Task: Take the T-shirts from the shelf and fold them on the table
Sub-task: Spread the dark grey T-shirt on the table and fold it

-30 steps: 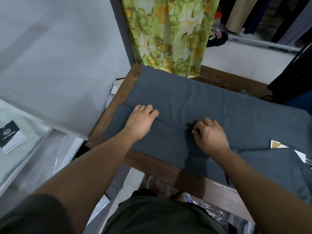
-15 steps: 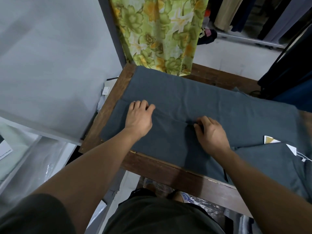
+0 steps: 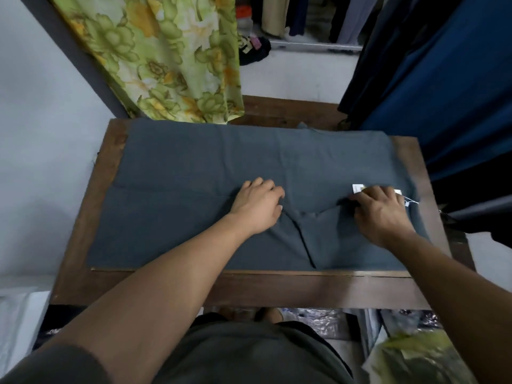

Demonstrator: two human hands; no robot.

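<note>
My left hand (image 3: 257, 205) lies mid-frame on the T-shirt (image 3: 194, 167), fingers curled, pinching a fold. My right hand (image 3: 381, 210), right of centre, grips the cloth beside a tag (image 3: 358, 188). The grey T-shirt covers most of the table (image 3: 277, 289); bare wood rims it.

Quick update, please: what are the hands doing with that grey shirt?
Left hand grips folded edge. Right hand pinches fabric by the paper tag. Grey T-shirt flat on table, half folded. Nothing blocking.
</note>
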